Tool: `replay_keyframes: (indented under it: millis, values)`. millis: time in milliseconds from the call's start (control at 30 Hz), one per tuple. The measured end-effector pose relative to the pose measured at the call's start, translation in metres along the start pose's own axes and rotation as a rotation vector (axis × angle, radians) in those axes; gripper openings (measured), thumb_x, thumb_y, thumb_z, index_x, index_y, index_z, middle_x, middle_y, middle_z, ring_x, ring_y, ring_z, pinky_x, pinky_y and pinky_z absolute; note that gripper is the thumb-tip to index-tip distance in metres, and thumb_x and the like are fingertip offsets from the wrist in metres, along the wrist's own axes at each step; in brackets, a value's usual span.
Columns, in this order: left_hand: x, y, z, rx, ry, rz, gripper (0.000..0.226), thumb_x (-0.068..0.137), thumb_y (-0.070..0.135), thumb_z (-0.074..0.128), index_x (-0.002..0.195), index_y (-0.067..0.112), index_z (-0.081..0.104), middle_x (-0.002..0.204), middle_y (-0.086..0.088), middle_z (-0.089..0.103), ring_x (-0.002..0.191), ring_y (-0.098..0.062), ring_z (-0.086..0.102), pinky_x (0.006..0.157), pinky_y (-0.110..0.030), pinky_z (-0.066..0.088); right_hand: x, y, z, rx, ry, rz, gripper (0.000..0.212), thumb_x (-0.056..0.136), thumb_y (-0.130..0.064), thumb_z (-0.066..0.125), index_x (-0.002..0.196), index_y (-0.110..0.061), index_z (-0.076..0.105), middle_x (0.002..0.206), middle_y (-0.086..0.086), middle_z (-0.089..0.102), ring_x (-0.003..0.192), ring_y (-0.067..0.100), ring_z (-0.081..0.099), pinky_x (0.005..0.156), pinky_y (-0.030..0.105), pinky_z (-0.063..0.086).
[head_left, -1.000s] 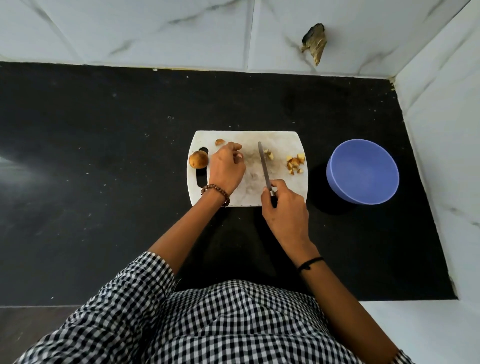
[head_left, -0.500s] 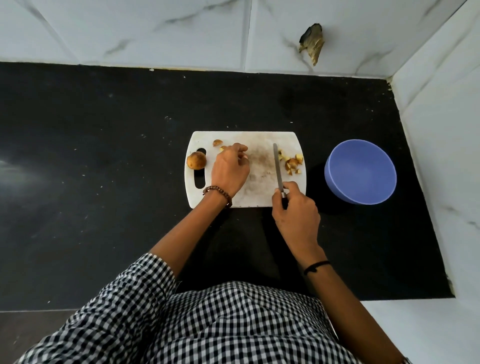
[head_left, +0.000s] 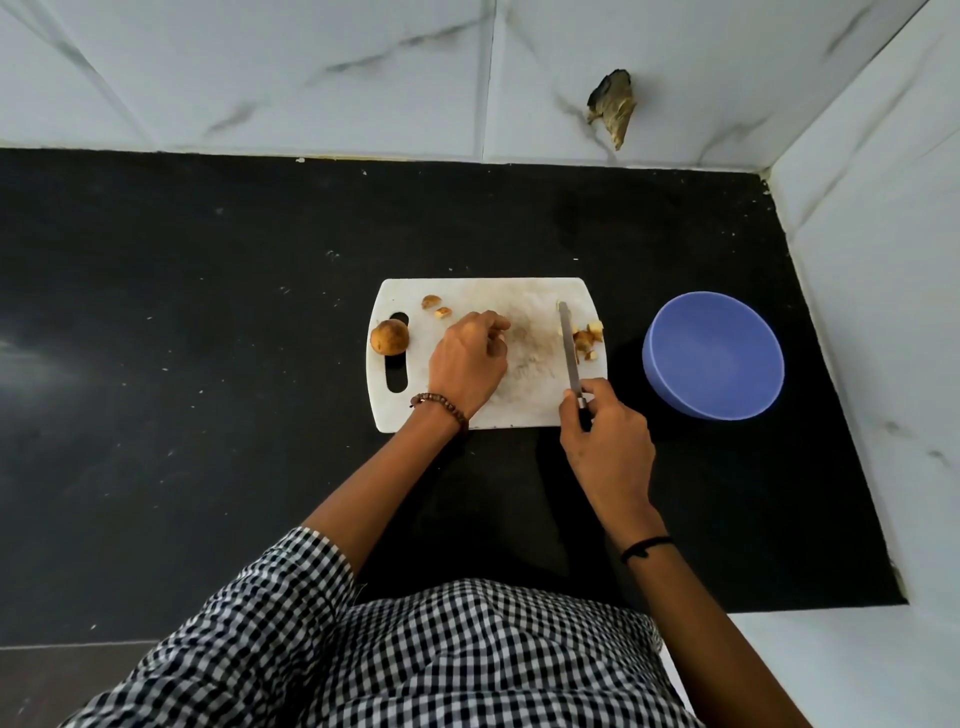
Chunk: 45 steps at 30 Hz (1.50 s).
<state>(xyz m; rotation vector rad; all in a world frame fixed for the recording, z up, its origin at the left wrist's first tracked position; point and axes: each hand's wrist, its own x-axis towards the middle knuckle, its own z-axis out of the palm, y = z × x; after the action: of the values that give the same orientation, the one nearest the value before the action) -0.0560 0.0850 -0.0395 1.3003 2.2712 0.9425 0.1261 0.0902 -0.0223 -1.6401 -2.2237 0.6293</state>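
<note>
The right hand (head_left: 608, 441) grips the knife (head_left: 570, 353) by its handle, its blade touching the chopped pieces (head_left: 589, 338) near the cutting board's (head_left: 524, 296) right edge. The left hand (head_left: 467, 358) rests mid-board with fingers curled; I cannot tell whether they pinch anything.

1 view only: a wide-angle camera on the person's head, facing forward and steeply down at the black table (head_left: 182, 364). The cutting board (head_left: 524, 410) sits close, near centre. The left hand (head_left: 470, 358) and the right hand (head_left: 608, 447), gripping the knife (head_left: 570, 353), enter from below. Tiled walls (head_left: 311, 62) line the top and right.
</note>
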Motion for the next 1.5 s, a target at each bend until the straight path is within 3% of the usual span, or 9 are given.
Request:
replay_keyframes:
  millis: [167, 300, 433, 633, 800, 1000, 1133, 1333, 1500]
  values:
    - [0.003, -0.008, -0.021, 0.208, 0.075, 0.116, 0.022, 0.087, 0.007, 0.058, 0.105, 0.015, 0.069, 0.096, -0.001, 0.065, 0.088, -0.017, 0.058, 0.062, -0.031, 0.051, 0.007, -0.017, 0.004, 0.086, -0.041, -0.037, 0.024, 0.100, -0.041, 0.053, 0.109, -0.020, 0.061, 0.071, -0.005, 0.060, 0.065, 0.015, 0.060, 0.058, 0.039, 0.054]
    - [0.012, -0.019, -0.040, 0.445, 0.146, 0.126, 0.020, 0.079, -0.004, 0.067, 0.092, 0.011, 0.071, 0.086, -0.003, 0.062, 0.082, -0.021, 0.057, 0.043, -0.027, 0.034, 0.018, -0.032, 0.010, 0.116, -0.077, -0.077, 0.025, 0.100, -0.041, 0.054, 0.110, -0.020, 0.062, 0.072, -0.005, 0.061, 0.066, 0.013, 0.060, 0.059, 0.037, 0.055]
    - [0.018, -0.030, -0.052, 0.576, 0.045, 0.115, 0.008, 0.083, 0.000, 0.068, 0.086, 0.007, 0.067, 0.090, -0.006, 0.058, 0.083, -0.021, 0.057, 0.048, -0.026, 0.038, 0.029, -0.048, 0.020, 0.133, -0.103, -0.097, 0.025, 0.099, -0.045, 0.053, 0.107, -0.023, 0.061, 0.076, -0.007, 0.061, 0.068, 0.010, 0.059, 0.062, 0.039, 0.056]
    - [0.016, -0.022, -0.053, 0.671, -0.112, 0.109, 0.014, 0.082, -0.003, 0.066, 0.089, 0.008, 0.061, 0.092, -0.007, 0.055, 0.079, -0.020, 0.054, 0.051, -0.032, 0.050, 0.030, -0.053, 0.022, 0.141, -0.130, -0.093, 0.024, 0.099, -0.045, 0.053, 0.106, -0.024, 0.061, 0.077, -0.010, 0.060, 0.069, 0.008, 0.058, 0.064, 0.030, 0.054]
    - [0.017, -0.018, -0.053, 0.692, -0.098, 0.179, 0.010, 0.091, 0.004, 0.055, 0.100, 0.010, 0.056, 0.096, -0.005, 0.056, 0.082, -0.019, 0.055, 0.052, -0.027, 0.039, 0.025, -0.046, 0.020, 0.187, -0.169, -0.074, 0.024, 0.099, -0.043, 0.054, 0.110, -0.023, 0.063, 0.082, -0.010, 0.063, 0.073, 0.007, 0.060, 0.068, 0.028, 0.055]
    - [0.014, -0.022, -0.031, 0.434, -0.036, 0.370, 0.005, 0.087, 0.003, 0.062, 0.090, 0.008, 0.061, 0.079, -0.006, 0.061, 0.067, -0.022, 0.059, 0.043, -0.028, 0.040, 0.024, -0.039, 0.019, 0.227, -0.155, -0.032, 0.023, 0.098, -0.042, 0.058, 0.110, -0.024, 0.064, 0.085, -0.010, 0.065, 0.078, 0.007, 0.063, 0.071, 0.031, 0.057]
    - [0.010, -0.020, -0.014, 0.231, -0.038, 0.426, 0.008, 0.085, 0.001, 0.065, 0.092, 0.005, 0.066, 0.089, -0.008, 0.063, 0.075, -0.022, 0.061, 0.056, -0.031, 0.055, 0.022, -0.033, 0.014, 0.246, -0.152, 0.002, 0.026, 0.097, -0.044, 0.058, 0.113, -0.024, 0.064, 0.083, -0.014, 0.062, 0.077, 0.006, 0.062, 0.070, 0.027, 0.056]
    - [-0.003, -0.027, -0.012, -0.008, -0.044, 0.324, 0.012, 0.086, 0.011, 0.068, 0.097, 0.006, 0.068, 0.098, -0.004, 0.063, 0.080, -0.017, 0.064, 0.068, -0.033, 0.057, 0.011, -0.024, 0.014, 0.301, -0.117, 0.037, 0.021, 0.096, -0.042, 0.060, 0.108, -0.026, 0.064, 0.075, -0.011, 0.063, 0.066, 0.008, 0.063, 0.061, 0.033, 0.057]
    - [-0.001, -0.029, -0.019, -0.107, -0.039, 0.189, 0.037, 0.079, 0.009, 0.075, 0.114, 0.005, 0.063, 0.099, -0.005, 0.061, 0.084, -0.014, 0.063, 0.079, -0.027, 0.056, 0.003, -0.023, 0.015, 0.314, -0.118, 0.033, 0.018, 0.097, -0.038, 0.061, 0.106, -0.023, 0.065, 0.070, -0.009, 0.063, 0.061, 0.008, 0.062, 0.058, 0.034, 0.056]
